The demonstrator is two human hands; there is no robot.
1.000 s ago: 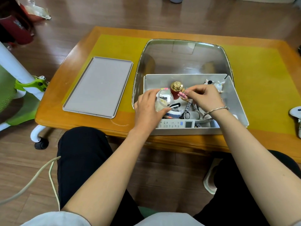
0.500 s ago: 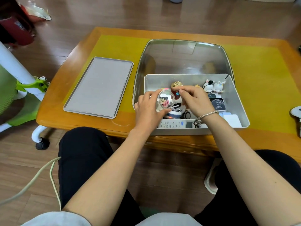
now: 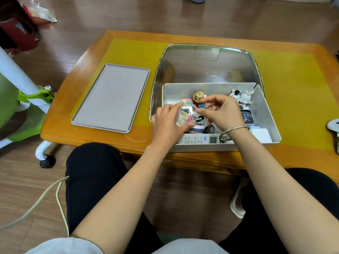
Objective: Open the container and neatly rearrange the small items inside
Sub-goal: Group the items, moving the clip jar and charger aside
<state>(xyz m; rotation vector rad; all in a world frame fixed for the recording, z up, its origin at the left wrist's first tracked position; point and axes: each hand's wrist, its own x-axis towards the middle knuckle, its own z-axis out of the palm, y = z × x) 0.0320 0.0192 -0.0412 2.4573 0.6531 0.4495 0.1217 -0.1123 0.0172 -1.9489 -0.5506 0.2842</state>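
A wooden surface (image 3: 88, 99) with a yellow mat on top fills the middle of the view. Toward its far side lies a large clear lid or tray (image 3: 207, 63), and overlapping its near edge sits the open grey container (image 3: 264, 114), which reaches the near edge of the surface. Left of it, well apart, a flat grey lid (image 3: 111, 98) lies on the surface.

Inside the container, a white remote control (image 3: 200, 139) lies along the near wall. At the far right corner stand two small rabbit figurines (image 3: 242, 97), and near them, toward the near side, is a dark round item (image 3: 247, 118) with pale print. A gold-topped red bottle (image 3: 199, 97) stands upright near the far wall, just beyond the hands. Other small items lie jumbled beneath the hands and are too hidden to name.

The left hand (image 3: 168, 123) curls round a small clear jar (image 3: 187, 114) holding coloured clips, gripping it over the left part of the container. The right hand (image 3: 223, 112) is just beside it, fingers bent, pinching a small gold-coloured clip (image 3: 210, 107) right by the jar's mouth. A thin bracelet (image 3: 236, 128) circles the right wrist.
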